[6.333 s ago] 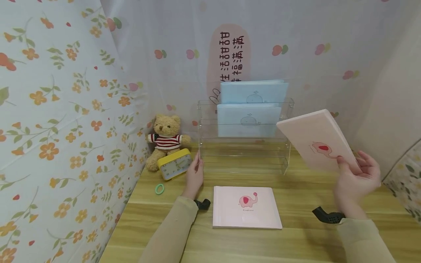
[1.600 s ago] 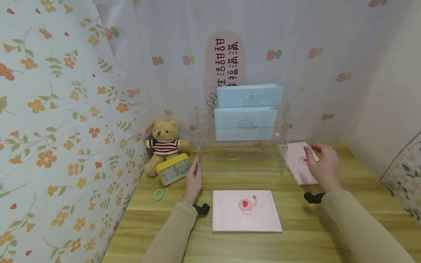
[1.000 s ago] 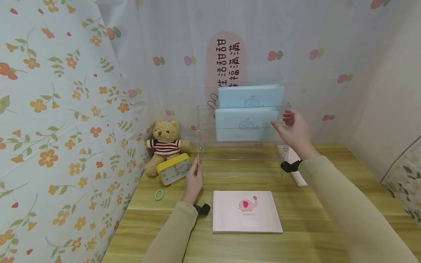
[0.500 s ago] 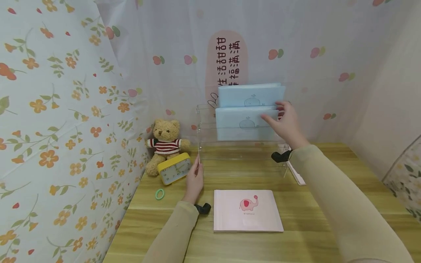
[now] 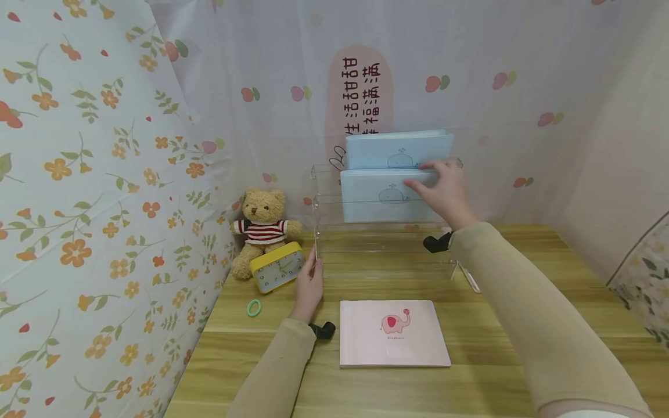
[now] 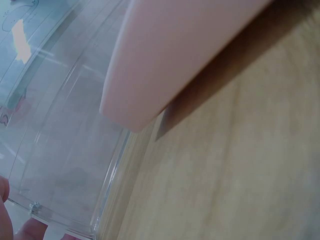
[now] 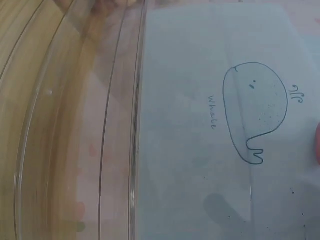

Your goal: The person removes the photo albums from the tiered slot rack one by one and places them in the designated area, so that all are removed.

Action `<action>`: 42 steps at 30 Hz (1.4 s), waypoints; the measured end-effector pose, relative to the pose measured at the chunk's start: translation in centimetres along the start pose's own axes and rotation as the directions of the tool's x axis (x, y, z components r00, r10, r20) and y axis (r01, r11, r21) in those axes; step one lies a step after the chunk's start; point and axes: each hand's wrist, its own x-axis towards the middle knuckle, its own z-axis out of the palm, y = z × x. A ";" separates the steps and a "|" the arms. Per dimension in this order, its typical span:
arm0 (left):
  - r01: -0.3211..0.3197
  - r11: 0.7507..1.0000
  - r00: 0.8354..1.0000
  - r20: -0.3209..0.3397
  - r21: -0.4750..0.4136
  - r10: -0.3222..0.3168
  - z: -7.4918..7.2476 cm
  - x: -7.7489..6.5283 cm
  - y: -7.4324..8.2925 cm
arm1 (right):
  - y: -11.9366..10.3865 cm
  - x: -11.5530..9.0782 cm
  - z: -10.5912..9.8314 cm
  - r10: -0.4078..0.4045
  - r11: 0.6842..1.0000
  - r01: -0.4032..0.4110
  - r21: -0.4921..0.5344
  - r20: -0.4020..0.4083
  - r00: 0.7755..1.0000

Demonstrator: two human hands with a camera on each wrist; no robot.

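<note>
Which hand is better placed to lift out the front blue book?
Probably the right hand: it is at the top edge of the front blue book, while the left hand grips the rack.

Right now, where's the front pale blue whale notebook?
In the head view, the front notebook stands right of centre in the clear plastic rack, ahead of the pale blue rear notebook, with the right hand at its upper right.

Free strip between clear rack [image 5: 381,237] and front pink booklet [image 5: 394,334], yellow clock [image 5: 277,267] an obstacle at left
</note>
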 end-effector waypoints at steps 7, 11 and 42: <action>-0.036 0.999 0.999 -0.011 0.030 0.036 -0.1 -0.2 0.0 | -0.4 0.5 0.5 -0.029 0.999 0.029 0.023 0.030 0.999; -0.058 0.997 0.998 -0.029 0.044 0.059 0.0 -0.2 0.0 | -0.7 0.5 0.6 0.000 0.999 -0.003 0.052 0.059 0.998; -0.038 0.999 0.999 -0.037 -0.010 0.037 0.2 0.1 -0.2 | -4.7 -1.7 0.0 0.053 0.956 0.036 0.293 -0.292 0.955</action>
